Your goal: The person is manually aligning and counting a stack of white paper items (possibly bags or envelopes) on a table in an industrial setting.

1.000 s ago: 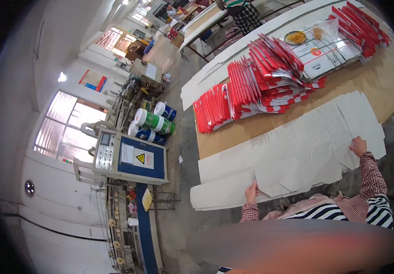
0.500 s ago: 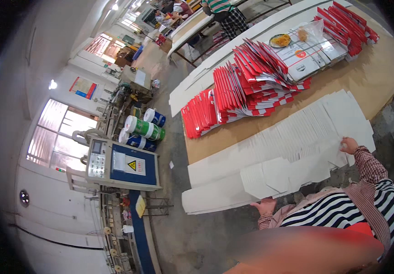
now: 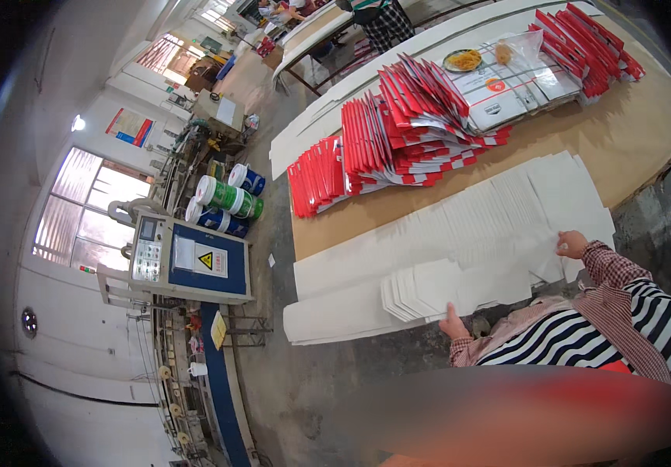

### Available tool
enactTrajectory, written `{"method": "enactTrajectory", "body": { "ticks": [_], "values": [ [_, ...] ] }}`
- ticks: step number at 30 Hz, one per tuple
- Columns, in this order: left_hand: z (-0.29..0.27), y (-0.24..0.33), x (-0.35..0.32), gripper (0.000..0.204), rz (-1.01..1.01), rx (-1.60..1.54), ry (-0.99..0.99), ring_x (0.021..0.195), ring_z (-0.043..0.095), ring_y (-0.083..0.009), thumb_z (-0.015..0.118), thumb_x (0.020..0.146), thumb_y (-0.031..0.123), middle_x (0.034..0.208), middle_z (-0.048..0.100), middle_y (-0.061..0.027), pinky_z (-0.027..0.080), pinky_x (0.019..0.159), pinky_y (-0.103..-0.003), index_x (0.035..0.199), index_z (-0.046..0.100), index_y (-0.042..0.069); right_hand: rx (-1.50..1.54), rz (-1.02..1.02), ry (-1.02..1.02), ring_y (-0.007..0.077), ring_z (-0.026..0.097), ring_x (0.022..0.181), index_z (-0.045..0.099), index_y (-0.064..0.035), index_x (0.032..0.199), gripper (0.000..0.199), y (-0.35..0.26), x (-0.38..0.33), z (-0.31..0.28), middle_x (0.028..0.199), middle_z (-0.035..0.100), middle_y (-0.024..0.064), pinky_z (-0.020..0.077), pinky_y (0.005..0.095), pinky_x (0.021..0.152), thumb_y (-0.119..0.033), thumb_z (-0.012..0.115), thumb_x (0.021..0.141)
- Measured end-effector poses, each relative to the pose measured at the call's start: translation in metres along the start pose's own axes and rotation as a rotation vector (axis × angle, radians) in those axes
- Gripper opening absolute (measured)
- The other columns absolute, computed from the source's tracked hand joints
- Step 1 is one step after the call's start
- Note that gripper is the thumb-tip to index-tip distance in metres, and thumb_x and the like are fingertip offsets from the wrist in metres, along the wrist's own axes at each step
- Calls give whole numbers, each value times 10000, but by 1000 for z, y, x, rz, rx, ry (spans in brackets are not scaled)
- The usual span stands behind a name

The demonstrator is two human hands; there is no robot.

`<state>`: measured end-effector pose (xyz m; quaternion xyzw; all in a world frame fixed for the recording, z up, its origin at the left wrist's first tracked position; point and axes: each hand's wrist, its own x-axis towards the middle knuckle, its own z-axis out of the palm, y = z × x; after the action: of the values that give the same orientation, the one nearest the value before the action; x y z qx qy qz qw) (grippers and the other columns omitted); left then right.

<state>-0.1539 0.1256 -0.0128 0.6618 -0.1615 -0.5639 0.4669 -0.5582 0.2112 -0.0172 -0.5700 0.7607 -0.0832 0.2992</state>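
Note:
White cardboard sheets (image 3: 386, 257) lie overlapped in a long row along the near side of the table. In front of them is a second row, with a fanned group of white cardboard pieces (image 3: 422, 289) on top. My left hand (image 3: 453, 323) is closed on the near edge of this group, thumb upward and the other fingers partly hidden. Farther right, my right hand (image 3: 572, 244) has curled fingers at the right end of the near sheets, apparently gripping their edge. Both forearms wear checked sleeves.
Red-and-white folded packages (image 3: 386, 144) stand in leaning rows across the brown table top (image 3: 631, 144). Behind them, a wrapped white bundle (image 3: 518, 93) carries a small dish (image 3: 462, 61). A blue-panelled machine (image 3: 207, 261) and paint buckets (image 3: 226, 198) stand left. Another person (image 3: 386, 27) is beyond.
My left hand has moved right and up onto the cardboard edge, its fingers closing. The cardboard group looks more widely fanned. My right hand stays near the same sheets while the whole view shifts.

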Motion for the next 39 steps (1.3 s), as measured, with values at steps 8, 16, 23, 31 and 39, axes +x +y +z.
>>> {"method": "enactTrajectory", "body": {
  "ticks": [8,16,23,31,39],
  "values": [
    [13,7,-37,420,285,-259,-201,950,538,-209,577,838,236,1081,553,-121,442,796,-314,1144,480,-33,21,-85,1,303,535,990,668,-73,855,300,21,-14,-11,1200,496,175,421,376,858,-305,666,664],
    [48,23,-70,402,308,140,152,938,534,-210,594,824,235,1044,552,-161,450,785,-344,1073,499,-66,-7,-79,-23,295,536,993,667,-74,882,312,37,-17,-9,1224,485,145,426,375,849,-316,652,685],
    [-18,-18,17,423,413,212,-193,858,521,-210,552,854,252,1070,532,-166,439,760,-302,1070,485,-105,-33,-116,-63,294,528,1006,665,-76,900,317,14,-14,-18,1273,437,144,421,380,854,-321,645,699],
    [41,12,-64,474,685,167,-67,977,512,-202,518,870,288,1103,523,-179,438,776,-314,1117,460,-112,-66,-64,-59,295,495,1060,667,-74,873,303,29,-15,-13,1294,409,160,404,366,883,-326,643,706],
    [23,10,-15,492,19,-99,95,891,536,-261,607,820,249,1062,542,-174,435,777,-384,1128,428,-89,-71,-76,-47,295,486,1078,672,-74,849,268,26,-12,-14,1293,407,170,397,363,898,-294,654,695]
  ]
}}
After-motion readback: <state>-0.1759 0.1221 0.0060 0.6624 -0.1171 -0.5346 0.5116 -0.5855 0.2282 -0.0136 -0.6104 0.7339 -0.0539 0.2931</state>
